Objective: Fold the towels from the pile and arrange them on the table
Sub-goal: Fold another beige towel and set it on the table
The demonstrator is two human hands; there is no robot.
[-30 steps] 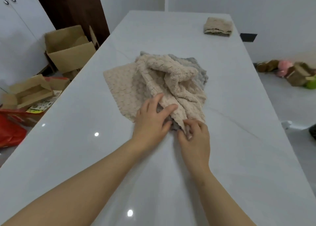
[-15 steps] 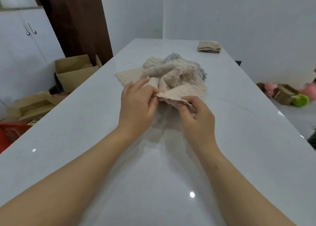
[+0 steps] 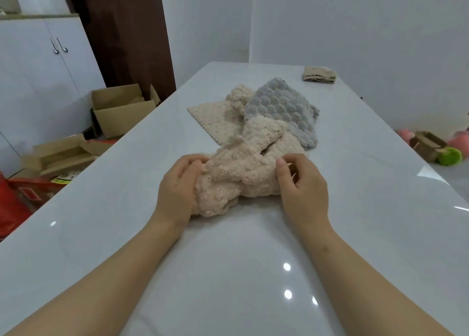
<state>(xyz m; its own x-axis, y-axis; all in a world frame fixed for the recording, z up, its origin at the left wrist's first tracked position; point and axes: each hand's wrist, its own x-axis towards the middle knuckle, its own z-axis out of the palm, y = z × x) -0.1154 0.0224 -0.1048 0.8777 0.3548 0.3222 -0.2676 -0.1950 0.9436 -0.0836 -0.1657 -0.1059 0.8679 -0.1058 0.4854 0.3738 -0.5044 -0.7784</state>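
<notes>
A crumpled beige towel (image 3: 236, 178) lies bunched on the white table (image 3: 253, 272), drawn out from the pile toward me. My left hand (image 3: 177, 188) grips its left end with curled fingers. Its right end is pinched by my right hand (image 3: 302, 183). Behind it the pile holds a grey towel (image 3: 284, 107), another fluffy beige towel (image 3: 239, 97) and a flat cream towel (image 3: 213, 117). A folded towel (image 3: 319, 74) sits at the table's far right corner.
Open cardboard boxes (image 3: 119, 107) and a red bag (image 3: 12, 206) stand on the floor left of the table. Toys (image 3: 449, 155) lie on the floor at the right. White cabinets (image 3: 38, 69) fill the left wall.
Both hands have pulled the beige towel out of the pile and toward me, uncovering the grey towel. The camera has tilted up.
</notes>
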